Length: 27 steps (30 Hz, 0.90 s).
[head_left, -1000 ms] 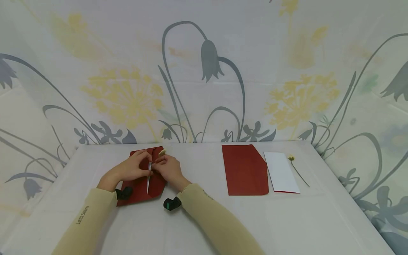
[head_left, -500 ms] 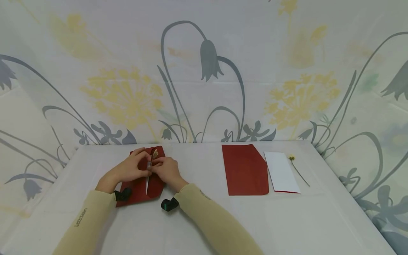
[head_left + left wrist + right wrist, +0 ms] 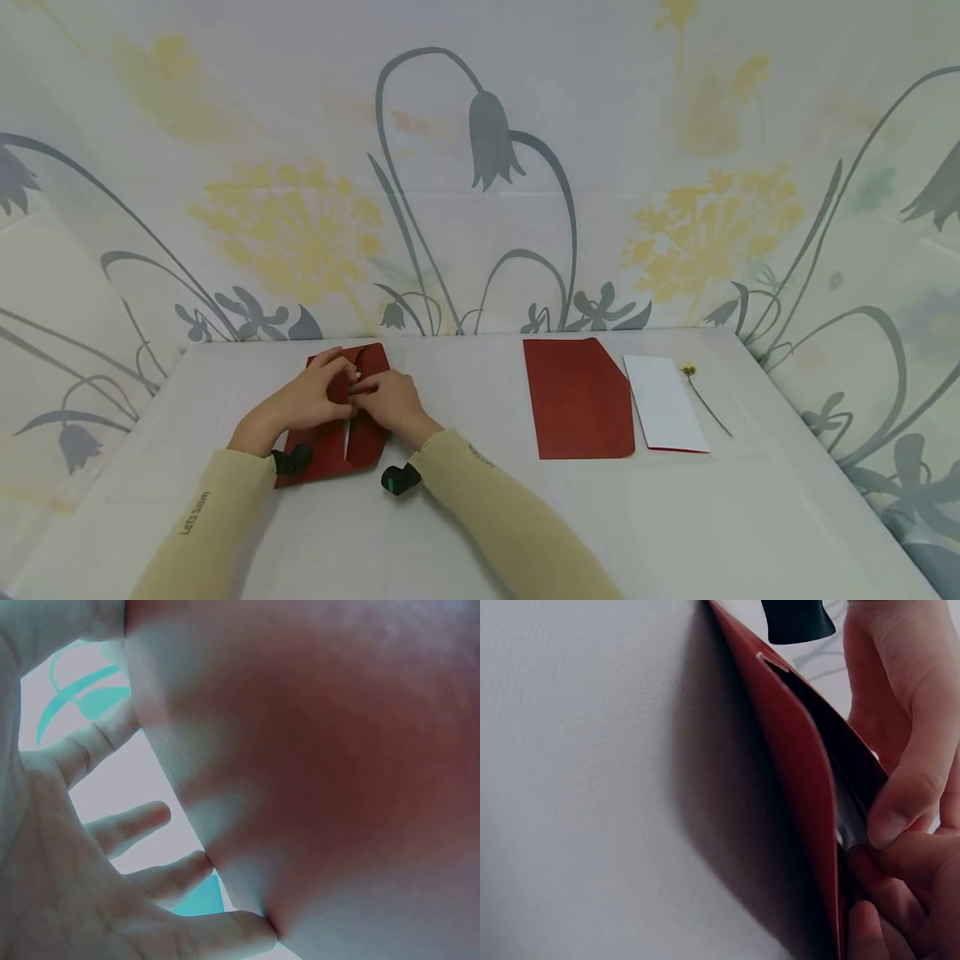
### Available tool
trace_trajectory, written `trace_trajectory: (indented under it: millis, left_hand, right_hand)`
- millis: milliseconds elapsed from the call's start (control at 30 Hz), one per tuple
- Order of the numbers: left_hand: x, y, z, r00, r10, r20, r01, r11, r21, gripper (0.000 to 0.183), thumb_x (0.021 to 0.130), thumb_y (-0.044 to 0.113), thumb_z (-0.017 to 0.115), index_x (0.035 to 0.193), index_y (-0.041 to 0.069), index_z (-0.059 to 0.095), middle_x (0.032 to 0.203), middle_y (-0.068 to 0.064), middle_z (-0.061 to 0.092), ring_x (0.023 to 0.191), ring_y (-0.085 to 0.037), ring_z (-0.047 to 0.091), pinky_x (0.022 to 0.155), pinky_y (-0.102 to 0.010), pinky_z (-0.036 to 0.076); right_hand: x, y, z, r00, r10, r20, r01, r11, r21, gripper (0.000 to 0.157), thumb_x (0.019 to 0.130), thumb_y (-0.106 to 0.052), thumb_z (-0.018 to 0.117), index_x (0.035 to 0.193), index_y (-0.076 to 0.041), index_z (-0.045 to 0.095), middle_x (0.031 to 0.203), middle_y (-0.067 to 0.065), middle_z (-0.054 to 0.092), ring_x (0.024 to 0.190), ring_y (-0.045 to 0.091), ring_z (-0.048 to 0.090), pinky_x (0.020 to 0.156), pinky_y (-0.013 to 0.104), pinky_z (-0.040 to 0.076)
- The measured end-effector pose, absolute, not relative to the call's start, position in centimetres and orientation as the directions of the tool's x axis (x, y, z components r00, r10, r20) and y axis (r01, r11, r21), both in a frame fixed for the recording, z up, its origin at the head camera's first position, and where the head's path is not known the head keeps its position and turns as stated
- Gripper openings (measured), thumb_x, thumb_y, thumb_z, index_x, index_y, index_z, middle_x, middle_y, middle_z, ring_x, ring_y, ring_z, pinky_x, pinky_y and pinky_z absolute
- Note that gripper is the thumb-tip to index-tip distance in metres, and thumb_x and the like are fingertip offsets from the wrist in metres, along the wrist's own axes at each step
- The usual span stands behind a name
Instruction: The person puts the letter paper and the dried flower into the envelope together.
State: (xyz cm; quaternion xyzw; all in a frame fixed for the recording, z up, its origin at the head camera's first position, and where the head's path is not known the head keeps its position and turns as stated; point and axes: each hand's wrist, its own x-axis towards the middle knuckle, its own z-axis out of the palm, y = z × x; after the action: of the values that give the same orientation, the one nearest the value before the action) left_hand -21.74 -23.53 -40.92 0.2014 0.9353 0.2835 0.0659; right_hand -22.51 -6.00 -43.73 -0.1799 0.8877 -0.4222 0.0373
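Observation:
A red envelope [image 3: 318,454] lies at the left of the table, its slit gaping and a strip of white card [image 3: 347,440] showing inside. My left hand [image 3: 303,400] grips the envelope beside the slit, fingers at the upper end and thumb lower down. In the left wrist view its fingers [image 3: 135,825] spread along the envelope's edge [image 3: 187,810]. My right hand [image 3: 393,404] comes from the right with thumb and fingertips pinched together at the opening. The dried flower is hidden in those fingers and the slit. In the right wrist view the right fingertips [image 3: 907,859] meet the left thumb [image 3: 907,802].
A second red envelope [image 3: 577,400] lies flat right of centre. Beside it are a folded white card [image 3: 663,404] with a red edge and a dried yellow flower [image 3: 708,402] on a thin stem. A flower-patterned cloth [image 3: 480,208] hangs behind the white table [image 3: 480,533].
The dried flower's head, earlier showing above my right fingers, moved left over the slit and is now out of sight. My right hand shifted slightly left; the left hand barely moved.

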Motion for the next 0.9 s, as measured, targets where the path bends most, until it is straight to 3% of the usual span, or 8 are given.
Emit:
trace_trajectory:
  millis: [133,333,500,600,700,900]
  left_hand:
    - [-21.6,-23.5,-40.7,-0.911,0.412,-0.009,0.337,0.758,0.558,0.034,0.081,0.023,0.076,0.106,0.012,0.055,0.153,-0.035,0.021,0.135,-0.061,0.025,0.099,-0.071,0.034]
    - [-21.6,-23.4,-40.8,-0.915,0.403,-0.021,0.326,0.77,0.549,0.039,0.081,0.028,0.078,0.107,0.011,0.055,0.154,-0.034,0.02,0.135,-0.061,0.026,0.098,-0.07,0.035]
    - [-21.7,-23.5,-40.9,-0.919,0.393,-0.027,0.318,0.782,0.535,0.039,0.08,0.028,0.079,0.106,0.011,0.054,0.154,-0.033,0.02,0.135,-0.06,0.027,0.098,-0.069,0.036]
    - [-21.7,-23.4,-40.8,-0.919,0.394,-0.033,0.316,0.782,0.537,0.039,0.08,0.028,0.079,0.106,0.011,0.054,0.154,-0.033,0.02,0.135,-0.06,0.027,0.098,-0.069,0.036]
    - [-21.6,-23.3,-40.7,-0.918,0.396,-0.036,0.317,0.783,0.535,0.038,0.081,0.027,0.078,0.106,0.011,0.054,0.154,-0.033,0.02,0.134,-0.061,0.028,0.098,-0.069,0.036]
    - [-21.4,-23.0,-40.4,-0.917,0.398,-0.037,0.321,0.788,0.525,0.037,0.081,0.024,0.076,0.106,0.011,0.053,0.153,-0.034,0.021,0.133,-0.061,0.03,0.098,-0.068,0.037]
  right_hand:
    - [-22.7,-5.8,-44.5,-0.93,-0.349,0.114,-0.296,0.531,-0.794,0.016,0.089,-0.022,0.073,0.103,-0.017,0.081,0.098,-0.008,0.075,0.099,0.011,0.064,0.079,0.019,0.047]
    - [-22.8,-5.4,-45.5,-0.967,-0.236,0.099,-0.174,0.319,-0.932,0.012,0.088,-0.012,0.074,0.1,-0.011,0.075,0.088,-0.006,0.07,0.078,0.003,0.061,0.07,0.019,0.049]
    - [-22.8,-5.2,-45.5,-0.965,-0.247,0.083,-0.13,0.18,-0.975,0.022,0.09,0.0,0.068,0.111,-0.006,0.071,0.096,0.001,0.07,0.074,0.003,0.065,0.069,0.02,0.054]
    - [-22.9,-5.3,-45.5,-0.96,-0.268,0.08,-0.143,0.223,-0.964,0.024,0.094,-0.004,0.066,0.117,-0.009,0.07,0.104,0.0,0.071,0.08,0.004,0.066,0.073,0.02,0.053]
    - [-23.0,-5.4,-45.5,-0.946,-0.316,0.075,-0.175,0.302,-0.937,0.027,0.097,-0.008,0.062,0.124,-0.011,0.066,0.115,-0.002,0.071,0.096,0.004,0.066,0.087,0.022,0.05]
    - [-23.2,-5.2,-44.8,-0.889,-0.459,0.002,-0.194,0.371,-0.908,0.044,0.099,-0.004,0.054,0.142,-0.013,0.051,0.134,-0.001,0.063,0.127,0.009,0.053,0.107,0.026,0.037]
